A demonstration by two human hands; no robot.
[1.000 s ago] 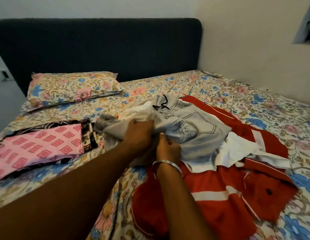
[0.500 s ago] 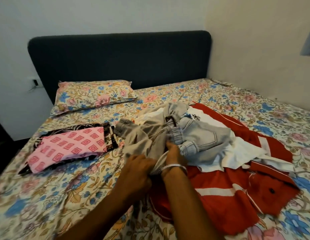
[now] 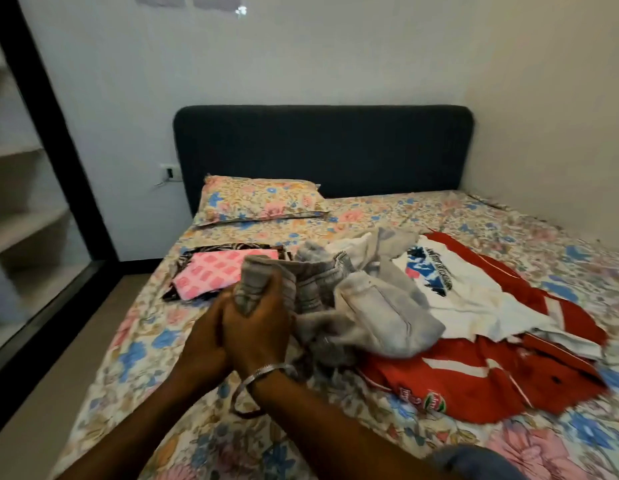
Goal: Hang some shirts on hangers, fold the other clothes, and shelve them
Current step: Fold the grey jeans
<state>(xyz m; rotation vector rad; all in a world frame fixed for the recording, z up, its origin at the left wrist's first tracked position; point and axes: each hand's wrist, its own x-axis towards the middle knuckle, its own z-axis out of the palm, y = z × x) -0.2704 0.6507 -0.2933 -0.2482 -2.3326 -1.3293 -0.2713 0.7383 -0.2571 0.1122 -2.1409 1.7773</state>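
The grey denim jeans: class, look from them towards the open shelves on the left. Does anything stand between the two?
Nothing visible does. Both hands, left hand and right hand, grip the grey denim jeans above the floral bed; only bare floor separates bed and open shelves.

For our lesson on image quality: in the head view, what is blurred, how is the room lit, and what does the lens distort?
Head view: the grey jeans and both gripping hands, left hand and right hand, are motion-smeared; lighting is dim and soft; the wide lens slants the dark door frame at the left edge.
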